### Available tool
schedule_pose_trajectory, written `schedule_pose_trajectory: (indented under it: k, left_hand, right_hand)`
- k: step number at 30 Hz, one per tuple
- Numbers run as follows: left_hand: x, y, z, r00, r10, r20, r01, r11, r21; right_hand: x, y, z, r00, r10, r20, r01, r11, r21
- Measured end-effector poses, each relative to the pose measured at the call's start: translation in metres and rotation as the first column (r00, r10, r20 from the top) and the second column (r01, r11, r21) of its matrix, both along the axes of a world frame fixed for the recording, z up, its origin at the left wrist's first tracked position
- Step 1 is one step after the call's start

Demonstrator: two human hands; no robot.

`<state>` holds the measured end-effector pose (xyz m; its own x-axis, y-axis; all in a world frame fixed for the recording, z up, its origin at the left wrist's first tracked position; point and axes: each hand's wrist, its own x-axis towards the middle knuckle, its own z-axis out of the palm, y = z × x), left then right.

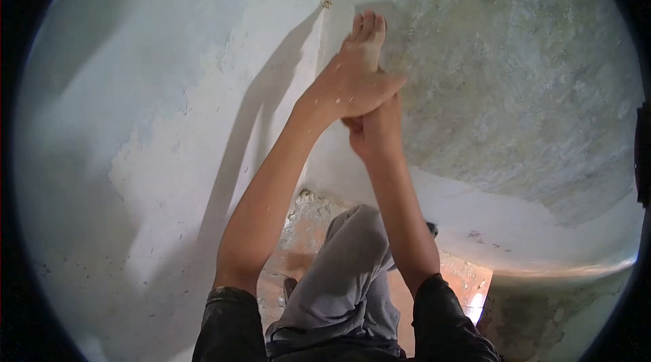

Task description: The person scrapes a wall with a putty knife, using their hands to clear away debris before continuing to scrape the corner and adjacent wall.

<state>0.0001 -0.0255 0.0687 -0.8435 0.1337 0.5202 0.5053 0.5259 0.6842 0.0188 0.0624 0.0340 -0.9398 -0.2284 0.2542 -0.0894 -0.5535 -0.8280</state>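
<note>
My left hand [349, 87] lies across my right hand [380, 118] in front of the wall corner. The left thumb points right over the back of the right hand, and the left fingers seem to wrap around it, mostly out of sight. Above the crossing, straight fingers with a pale, dusty coating stretch upward; they appear to be my right hand's. Pale flecks show on and around my hands. No tool is visible in either hand.
A whitish wall [169, 179] with patchy plaster rises on the left. The wall on the right carries a large grey-green, damp-looking plaster patch [502, 84]. Below, rubble [308, 203] lies in the corner on reddish floor tiles [464, 277]. My grey trousers [346, 267] show between my arms.
</note>
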Motion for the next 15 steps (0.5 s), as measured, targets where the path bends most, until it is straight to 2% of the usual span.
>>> schedule_pose_trajectory:
  k: [2, 6, 8, 9, 12, 15]
  left_hand:
    - [0.008, -0.002, -0.009, 0.993, -0.104, 0.057, 0.107, 0.993, -0.050]
    - [0.003, 0.000, -0.007, 0.999, -0.045, 0.006, 0.046, 0.997, -0.056]
    - [0.008, -0.003, -0.001, 0.991, -0.077, 0.109, 0.074, 0.997, 0.027]
    - [0.011, -0.004, -0.005, 0.984, -0.145, 0.103, 0.141, 0.989, 0.046]
    - [0.001, -0.006, -0.012, 0.996, -0.084, 0.037, 0.084, 0.996, 0.007]
    - [0.001, -0.010, 0.007, 0.997, -0.077, 0.027, 0.074, 0.993, 0.093]
  right_hand:
    - [0.018, 0.003, -0.002, 0.996, 0.050, 0.072, -0.047, 0.998, -0.040]
    - [0.003, 0.003, -0.005, 0.999, 0.001, 0.048, -0.003, 1.000, 0.031]
    - [0.006, -0.001, -0.008, 0.997, 0.069, 0.041, -0.065, 0.993, -0.097]
    - [0.012, -0.001, -0.007, 0.997, 0.067, 0.041, -0.063, 0.993, -0.098]
    - [0.007, -0.009, 0.005, 0.998, 0.014, 0.054, -0.013, 1.000, -0.004]
    - [0.000, -0.018, -0.005, 1.000, -0.001, 0.005, 0.001, 0.995, -0.101]
